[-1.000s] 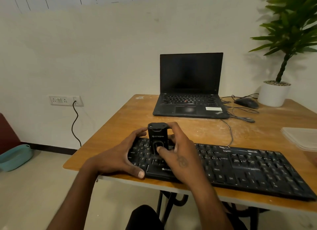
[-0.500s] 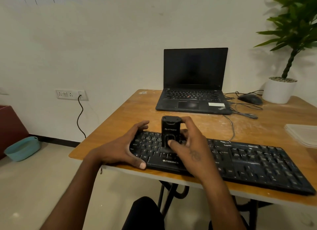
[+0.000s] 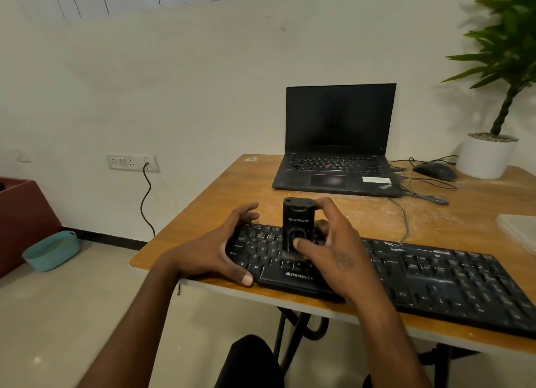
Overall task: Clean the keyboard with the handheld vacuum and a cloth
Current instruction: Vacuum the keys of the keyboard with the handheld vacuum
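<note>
While the black keyboard (image 3: 406, 274) lies along the near edge of the wooden bench (image 3: 220, 196), a small black handheld vacuum (image 3: 298, 224) stands upright on its left-hand keys, nozzle end down on the key rows. The right hand (image 3: 333, 251) grips the vacuum: its fingers curl round the far and right sides of the body, and the thumb presses on the oval panel on the side facing the camera. The left hand (image 3: 220, 248) holds the keyboard's left end, thumb hooked along the front edge and fingers curled over the far corner of the keys. A "ZEBRONICS" mark shows on the keyboard's front lip, between the two hands. Farther back on the bench sits an open laptop (image 3: 338, 144) with a dark screen, and to its right a black mouse (image 3: 435, 171) with loose cables, just beside a white pot holding a green plant (image 3: 490, 155). A pale flat thing (image 3: 519, 229) lies at the bench's right edge; whether it is a cloth cannot be told. On the floor to the left rests a teal basin (image 3: 52, 250).
</note>
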Demonstrator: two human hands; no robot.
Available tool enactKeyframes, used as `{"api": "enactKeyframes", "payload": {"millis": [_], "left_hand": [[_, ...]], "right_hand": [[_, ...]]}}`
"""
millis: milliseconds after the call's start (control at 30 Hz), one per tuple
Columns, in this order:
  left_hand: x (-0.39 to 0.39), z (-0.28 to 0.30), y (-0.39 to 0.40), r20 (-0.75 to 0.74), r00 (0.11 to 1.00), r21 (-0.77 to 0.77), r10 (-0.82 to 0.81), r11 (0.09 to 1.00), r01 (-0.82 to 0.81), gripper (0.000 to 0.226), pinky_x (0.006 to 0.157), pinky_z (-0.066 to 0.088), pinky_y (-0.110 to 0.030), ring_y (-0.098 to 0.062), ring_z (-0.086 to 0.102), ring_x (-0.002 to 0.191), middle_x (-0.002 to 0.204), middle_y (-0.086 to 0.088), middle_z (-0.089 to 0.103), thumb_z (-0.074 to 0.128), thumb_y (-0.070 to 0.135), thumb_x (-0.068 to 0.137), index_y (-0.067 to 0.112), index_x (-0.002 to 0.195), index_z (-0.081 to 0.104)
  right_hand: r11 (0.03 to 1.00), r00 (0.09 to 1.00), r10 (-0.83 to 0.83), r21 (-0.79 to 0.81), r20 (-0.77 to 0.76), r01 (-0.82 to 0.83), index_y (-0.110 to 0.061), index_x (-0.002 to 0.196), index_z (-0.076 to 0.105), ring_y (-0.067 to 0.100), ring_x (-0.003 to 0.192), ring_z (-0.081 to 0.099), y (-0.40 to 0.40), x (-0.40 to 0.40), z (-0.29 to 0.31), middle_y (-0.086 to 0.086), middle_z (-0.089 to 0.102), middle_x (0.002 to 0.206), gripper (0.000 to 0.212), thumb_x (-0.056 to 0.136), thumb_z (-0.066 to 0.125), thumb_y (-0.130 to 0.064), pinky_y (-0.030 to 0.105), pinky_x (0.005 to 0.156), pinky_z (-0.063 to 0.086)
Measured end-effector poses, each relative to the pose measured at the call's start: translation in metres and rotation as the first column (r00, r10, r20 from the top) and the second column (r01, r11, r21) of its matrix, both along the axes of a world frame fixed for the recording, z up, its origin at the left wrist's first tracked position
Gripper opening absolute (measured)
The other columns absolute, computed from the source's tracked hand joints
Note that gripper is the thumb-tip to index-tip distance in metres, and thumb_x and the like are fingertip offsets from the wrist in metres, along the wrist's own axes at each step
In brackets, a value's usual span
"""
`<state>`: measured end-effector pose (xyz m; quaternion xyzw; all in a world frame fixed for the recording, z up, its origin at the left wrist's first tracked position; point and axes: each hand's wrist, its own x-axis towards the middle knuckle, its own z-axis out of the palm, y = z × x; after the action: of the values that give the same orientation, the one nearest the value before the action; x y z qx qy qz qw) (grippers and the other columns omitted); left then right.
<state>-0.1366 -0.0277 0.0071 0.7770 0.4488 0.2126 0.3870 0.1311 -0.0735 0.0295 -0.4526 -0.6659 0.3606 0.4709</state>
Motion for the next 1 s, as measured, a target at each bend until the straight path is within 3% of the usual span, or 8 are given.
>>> {"api": "enactKeyframes", "payload": {"millis": [167,300,400,467,567,633,800,1000], "left_hand": [[-0.001,0.001,-0.002,0.001,1.000,-0.005,0.017,1.000,-0.017,0.130,0.114,0.045,-0.024,0.003,0.045,0.141,0.155,0.024,0.041,0.098,0.017,0.070,0.051,0.159,0.010],[0.000,0.001,-0.002,-0.030,0.998,-0.006,0.055,0.998,-0.055,0.112,0.117,0.044,-0.029,0.007,0.052,0.131,0.144,0.024,0.053,0.096,0.015,0.072,0.035,0.156,0.024],[-0.001,-0.001,-0.001,0.006,0.999,-0.009,0.048,0.999,-0.048,0.122,0.111,0.046,-0.021,0.008,0.051,0.133,0.146,0.024,0.051,0.096,0.014,0.072,0.042,0.158,0.015],[-0.003,-0.003,0.001,0.034,0.999,-0.012,0.018,1.000,-0.017,0.133,0.113,0.046,-0.026,-0.001,0.046,0.141,0.156,0.020,0.042,0.099,0.017,0.070,0.052,0.159,0.007],[-0.004,-0.004,0.003,0.030,0.999,-0.014,0.017,1.000,-0.017,0.138,0.115,0.042,-0.023,-0.001,0.035,0.147,0.163,0.022,0.027,0.099,0.025,0.066,0.063,0.156,0.002],[-0.005,-0.005,0.004,0.030,0.999,-0.017,0.022,1.000,-0.021,0.136,0.111,0.041,-0.017,0.003,0.034,0.146,0.163,0.025,0.027,0.099,0.027,0.065,0.065,0.155,0.003],[-0.004,-0.006,0.005,0.025,0.999,-0.018,0.021,1.000,-0.020,0.135,0.106,0.043,-0.009,0.012,0.037,0.141,0.162,0.026,0.028,0.098,0.028,0.065,0.063,0.156,0.005],[-0.003,-0.005,0.003,0.020,1.000,-0.017,0.006,1.000,-0.006,0.134,0.109,0.046,-0.017,0.010,0.042,0.139,0.160,0.026,0.030,0.099,0.027,0.065,0.064,0.155,0.007]], "right_hand": [[0.997,0.998,0.058,0.053,0.021,-0.059,-0.038,0.126,0.048,0.002,0.081,0.069,0.006,-0.047,-0.001,-0.013,0.067,0.102,0.049,0.091,0.068,-0.010,0.022,0.061,0.059],[0.990,0.992,0.084,0.101,0.096,-0.093,-0.034,0.126,0.047,0.005,0.084,0.066,0.010,-0.083,-0.001,-0.009,0.068,0.100,0.049,0.090,0.067,-0.008,0.017,0.065,0.055],[0.993,0.994,0.099,0.064,0.053,-0.103,-0.036,0.125,0.048,0.003,0.083,0.066,0.010,-0.072,-0.001,-0.012,0.067,0.099,0.048,0.091,0.067,-0.008,0.022,0.066,0.059],[0.995,0.996,0.093,0.031,0.017,-0.093,-0.040,0.124,0.048,0.002,0.087,0.068,0.007,-0.052,-0.001,-0.011,0.066,0.104,0.048,0.092,0.067,-0.010,0.028,0.067,0.063],[0.997,0.997,0.071,0.018,-0.010,-0.071,-0.041,0.122,0.049,-0.014,0.087,0.063,-0.003,-0.019,0.001,-0.016,0.060,0.108,0.046,0.094,0.067,-0.009,0.013,0.059,0.055],[0.999,0.999,0.051,0.009,-0.011,-0.051,-0.039,0.122,0.049,-0.022,0.082,0.059,-0.009,0.003,0.004,-0.019,0.057,0.106,0.048,0.093,0.067,-0.006,0.009,0.055,0.051],[1.000,0.999,-0.013,-0.016,-0.035,0.012,-0.033,0.125,0.052,-0.015,0.082,0.065,-0.018,0.034,0.007,-0.013,0.060,0.107,0.048,0.091,0.070,-0.004,0.016,0.052,0.054],[0.999,1.000,-0.019,0.037,0.009,0.019,-0.041,0.125,0.049,-0.022,0.090,0.059,-0.015,0.001,-0.003,-0.022,0.063,0.109,0.049,0.093,0.069,-0.009,0.018,0.066,0.057]]}}
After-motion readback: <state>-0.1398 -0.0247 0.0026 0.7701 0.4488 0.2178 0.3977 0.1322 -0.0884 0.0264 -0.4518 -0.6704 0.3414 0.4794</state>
